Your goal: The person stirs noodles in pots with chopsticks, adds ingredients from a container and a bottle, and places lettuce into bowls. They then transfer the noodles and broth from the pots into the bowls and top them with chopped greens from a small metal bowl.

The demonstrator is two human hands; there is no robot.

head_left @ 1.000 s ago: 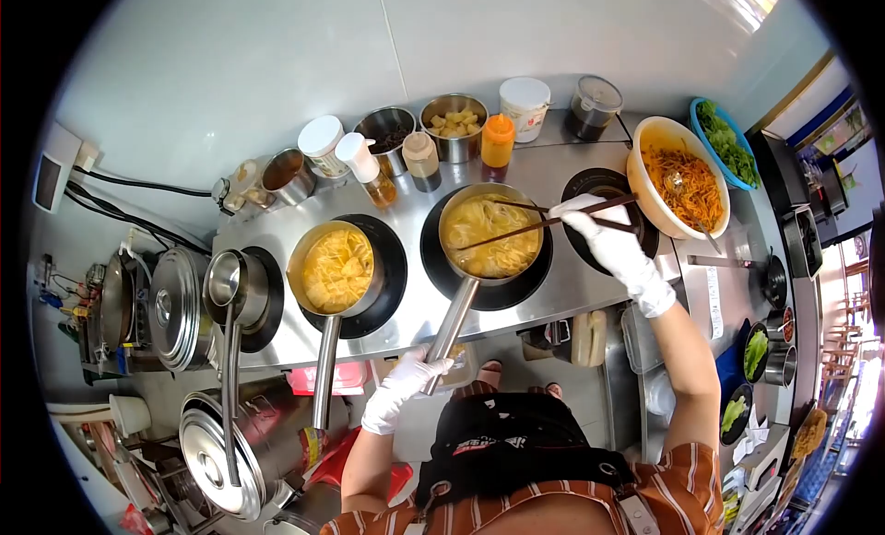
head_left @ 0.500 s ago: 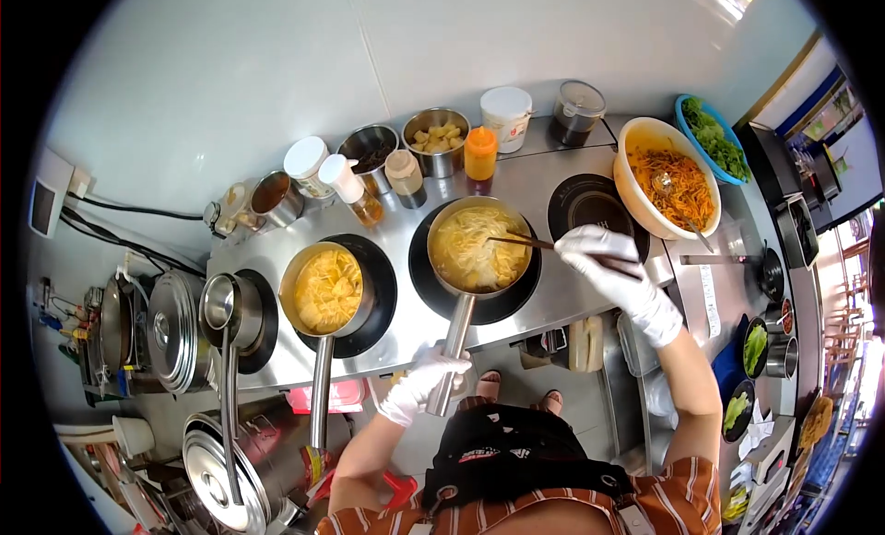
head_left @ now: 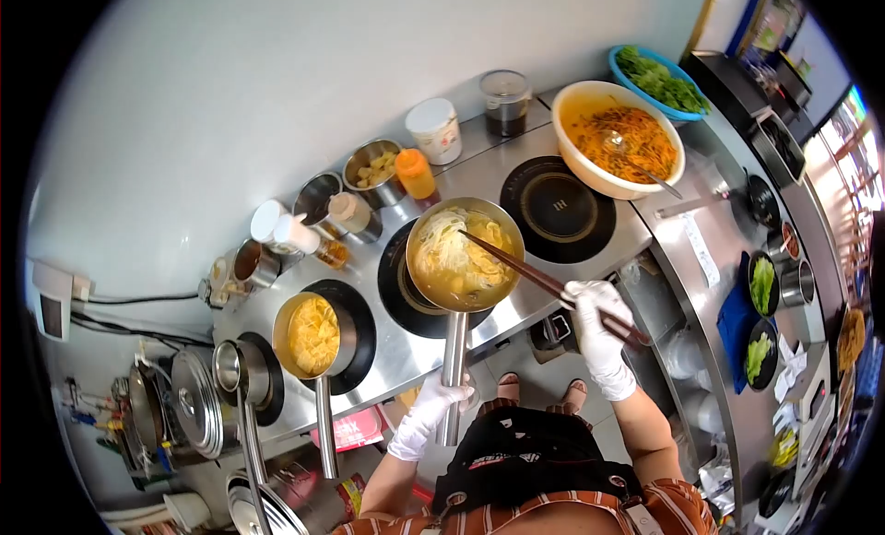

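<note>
My left hand (head_left: 431, 404), in a white glove, is wrapped round the long steel handle of a saucepan (head_left: 455, 351). Noodles (head_left: 447, 254) in yellowish broth fill the pan, which sits off-centre over a black round hob (head_left: 398, 300). Long brown chopsticks (head_left: 535, 275) are gripped in my right hand (head_left: 601, 337), gloved too, to the right of the handle. Their tips reach into the noodles. Left of this pan, a second saucepan (head_left: 343, 337) with yellow noodle-like food stands on another hob.
Steel pots, squeeze bottles (head_left: 415, 174) and a white tub (head_left: 433, 131) line the wall. A large bowl of shredded orange food (head_left: 636, 143) and a blue basket of greens (head_left: 659, 83) stand at right. Ladles (head_left: 241, 397) lie at left. A bare hob (head_left: 559, 208) lies right of my pan.
The view has turned. The saucepan has shifted rightward off the hob's middle with my left hand still on its handle. My right hand has come down nearer my body, and more of the chopsticks shows.
</note>
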